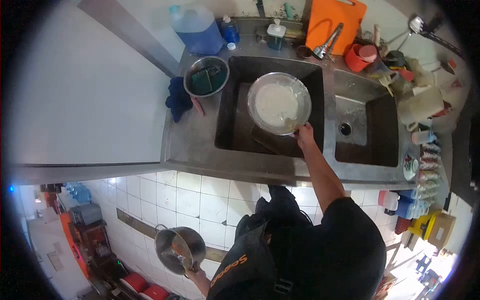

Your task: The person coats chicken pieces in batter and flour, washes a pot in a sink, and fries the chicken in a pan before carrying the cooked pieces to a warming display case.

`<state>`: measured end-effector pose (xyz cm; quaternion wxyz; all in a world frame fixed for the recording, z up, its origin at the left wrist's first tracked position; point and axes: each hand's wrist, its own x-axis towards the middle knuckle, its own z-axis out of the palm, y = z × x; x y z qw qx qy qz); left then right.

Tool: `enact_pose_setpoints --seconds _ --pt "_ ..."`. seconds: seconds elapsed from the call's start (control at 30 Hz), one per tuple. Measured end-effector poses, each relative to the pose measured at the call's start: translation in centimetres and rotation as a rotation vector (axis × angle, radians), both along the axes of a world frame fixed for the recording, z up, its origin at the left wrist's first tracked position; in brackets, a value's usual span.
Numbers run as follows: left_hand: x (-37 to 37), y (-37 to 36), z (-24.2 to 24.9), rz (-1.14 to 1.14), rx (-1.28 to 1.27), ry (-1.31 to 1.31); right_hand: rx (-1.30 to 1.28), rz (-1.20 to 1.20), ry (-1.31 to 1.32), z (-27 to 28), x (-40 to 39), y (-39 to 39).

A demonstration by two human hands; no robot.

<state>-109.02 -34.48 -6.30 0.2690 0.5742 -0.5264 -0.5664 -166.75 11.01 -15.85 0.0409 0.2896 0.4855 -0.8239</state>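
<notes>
Over the larger left sink basin, my right hand (304,136) grips the near rim of a round metal bowl (254,107). A whitish, creamy layer (276,104) covers the bowl's inside. Whether the bowl's base rests on anything is hidden. Down at my left side, away from the counter, my left hand (196,274) is closed on the handle of a deep metal pot (192,245). The pot is tilted with its mouth facing up, and some brownish residue shows inside. A second loop handle sticks out on its far side.
Left of the basin (235,130) stand a steel bowl (187,87) with green scouring pads, a dark cloth (177,100) and a blue-liquid jug (200,40). A faucet (330,42), orange cutting board (340,20) and red cup (355,59) line the back. The smaller basin (367,130) lies right.
</notes>
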Motion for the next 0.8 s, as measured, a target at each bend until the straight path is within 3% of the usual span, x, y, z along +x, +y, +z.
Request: enact_pose_setpoints --seconds 0.1,0.17,0.2,0.23,0.47,0.6,0.67,0.7,0.73,0.77,0.8 --pt "-0.1 5.0 3.4 -0.135 -0.029 -0.225 0.020 -0.014 -0.141 -3.4 -4.5 -0.9" --pt "-2.4 10.1 6.1 -0.271 -0.331 -0.602 0.139 0.043 -0.270 -4.8 -6.5 -1.7" --pt "-2.3 10.9 6.3 -0.257 -0.325 -0.625 0.123 0.048 -0.265 -6.7 -7.6 -2.0" --pt "-1.9 11.6 5.9 -0.225 -0.268 -0.595 0.041 -0.023 -0.273 -9.4 -8.1 -2.1" --pt "0.9 12.5 3.5 -0.024 0.079 -0.332 -0.190 -0.197 -0.302 -11.8 -10.0 -3.6" --pt "2.4 12.1 2.6 0.027 0.198 -0.238 -0.245 -0.064 -0.338 -10.0 -10.2 -3.6" --pt "3.1 11.7 2.0 0.040 0.254 -0.199 0.034 0.127 -0.495 -4.4 -10.2 -4.2" --pt "3.5 11.4 1.6 0.048 0.283 -0.176 0.039 0.123 -0.499 -6.3 -10.7 -3.8" --pt "3.9 11.1 1.4 0.054 0.317 -0.156 0.319 0.142 -0.500 -9.0 -11.8 -3.3" --pt "4.5 10.6 0.8 0.063 0.360 -0.131 0.601 0.158 -0.496 -8.3 -12.3 -2.9" --pt "5.1 10.2 0.3 0.075 0.396 -0.104 0.826 0.030 -0.284 -7.4 -12.6 -0.9"
